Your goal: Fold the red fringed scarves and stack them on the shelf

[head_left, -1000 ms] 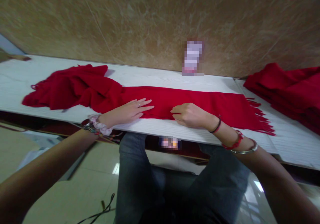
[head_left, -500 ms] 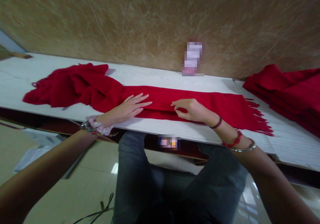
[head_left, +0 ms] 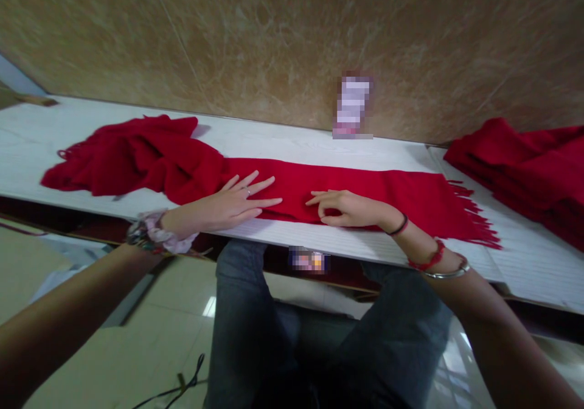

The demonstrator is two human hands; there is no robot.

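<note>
A red fringed scarf [head_left: 292, 181] lies lengthwise on a white tabletop, flat from its middle to the fringe on the right and bunched in a loose heap on the left. My left hand [head_left: 232, 205] rests on the flat part with its fingers spread, a ring on one of them. To its right, my right hand [head_left: 349, 207] is at the scarf's near edge. Its thumb and a finger curl together into a ring there, pinching the cloth, while another finger points left.
More folded red cloth [head_left: 538, 171] is piled at the right end of the white tabletop [head_left: 274, 232]. A brown marbled wall [head_left: 255, 44] rises behind it. A blurred-out phone-like object [head_left: 353, 104] leans against the wall. Below the table's front edge are my legs and a dark cable [head_left: 182, 384].
My left hand has shifted slightly toward me, its fingers spread wider. The right hand has come down and a little nearer, and the dark gap along the scarf's near edge has closed up.
</note>
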